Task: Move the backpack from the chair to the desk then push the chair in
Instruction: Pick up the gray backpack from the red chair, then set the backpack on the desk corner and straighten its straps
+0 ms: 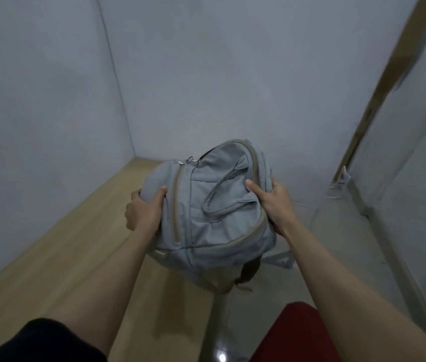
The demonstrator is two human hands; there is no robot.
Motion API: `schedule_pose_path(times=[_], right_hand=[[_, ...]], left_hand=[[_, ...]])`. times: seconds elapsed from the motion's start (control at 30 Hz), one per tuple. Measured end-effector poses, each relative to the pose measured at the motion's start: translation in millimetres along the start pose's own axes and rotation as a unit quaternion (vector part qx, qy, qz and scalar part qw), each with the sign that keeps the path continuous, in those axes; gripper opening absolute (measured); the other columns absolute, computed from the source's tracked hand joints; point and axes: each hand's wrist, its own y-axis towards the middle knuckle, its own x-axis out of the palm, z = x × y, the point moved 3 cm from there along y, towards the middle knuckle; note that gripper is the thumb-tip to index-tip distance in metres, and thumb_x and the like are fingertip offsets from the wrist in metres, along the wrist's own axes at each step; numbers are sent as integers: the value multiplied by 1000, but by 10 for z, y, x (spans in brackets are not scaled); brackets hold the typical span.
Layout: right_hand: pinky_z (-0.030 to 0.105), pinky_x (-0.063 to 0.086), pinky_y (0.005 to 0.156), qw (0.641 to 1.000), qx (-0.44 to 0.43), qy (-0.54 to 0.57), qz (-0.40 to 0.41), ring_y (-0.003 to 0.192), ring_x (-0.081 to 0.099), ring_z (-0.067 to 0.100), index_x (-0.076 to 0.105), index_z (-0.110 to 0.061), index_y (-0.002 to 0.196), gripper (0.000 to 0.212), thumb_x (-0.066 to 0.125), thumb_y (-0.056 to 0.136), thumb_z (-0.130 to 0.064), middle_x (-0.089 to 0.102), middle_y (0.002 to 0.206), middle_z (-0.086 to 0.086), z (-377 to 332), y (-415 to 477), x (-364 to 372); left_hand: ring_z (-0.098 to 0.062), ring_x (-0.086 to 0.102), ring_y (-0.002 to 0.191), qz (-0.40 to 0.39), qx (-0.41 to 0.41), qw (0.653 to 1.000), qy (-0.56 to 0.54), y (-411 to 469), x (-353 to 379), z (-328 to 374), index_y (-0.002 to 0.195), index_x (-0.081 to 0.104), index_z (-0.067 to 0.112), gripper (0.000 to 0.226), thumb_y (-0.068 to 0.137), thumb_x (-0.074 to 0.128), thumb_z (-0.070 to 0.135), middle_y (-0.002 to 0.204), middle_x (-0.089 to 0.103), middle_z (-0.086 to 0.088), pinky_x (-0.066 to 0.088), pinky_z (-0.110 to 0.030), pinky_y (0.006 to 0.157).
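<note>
A light grey backpack (214, 202) with beige zips and a top handle is held between both hands, over the right edge of the light wooden desk (57, 257). My left hand (144, 210) grips its left side, thumb on top. My right hand (266, 202) grips its right side by the handle. Straps dangle below the bag. A dark red chair (295, 335) shows at the bottom, just right of the desk.
Grey walls meet in a corner behind the desk. A wooden door frame (379, 95) runs up the right side, with a white cable (337, 189) near its base. Glossy grey floor (342, 257) lies right of the desk.
</note>
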Motion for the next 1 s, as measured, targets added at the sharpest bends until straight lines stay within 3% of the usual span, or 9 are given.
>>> schedule_pose_path(times=[0.43,0.63,0.73,0.87,1.0], right_hand=[[40,52,91,996,-45,-72,-5,103,63,24,56,-10,120,42,66,83,-28,66,114,7,794,2206,1307],[32,49,89,998,-10,-54,-14,103,58,18,51,-16,121,40,65,85,-27,60,112,1,1383,2878,1608],[29,46,85,998,26,-49,-12,103,58,20,52,-12,121,40,64,85,-25,58,110,2,1656,3157,1641],[43,47,99,996,72,-46,16,114,56,25,48,-10,129,52,65,84,-31,59,125,9,2007,3264,1537],[32,43,95,993,106,-40,33,118,52,25,43,-10,133,51,60,88,-27,55,131,10,2196,3182,1501]], left_hand=[[-42,40,122,93,-18,993,76,2159,835,-140,127,44,14,63,78,59,50,129,50,-25,34,-55,100],[-40,40,121,112,41,988,96,2804,1280,-346,127,43,14,59,82,56,50,127,49,-25,33,-57,101],[-40,42,118,111,72,981,143,3131,1442,-394,125,46,13,56,84,54,50,122,51,-27,33,-53,99],[-41,44,115,99,103,969,202,3349,1543,-398,126,44,9,57,87,48,50,121,51,-29,34,-51,96],[-38,37,124,70,139,946,286,3314,1619,-346,132,40,16,53,90,40,49,136,41,-23,27,-54,100]])
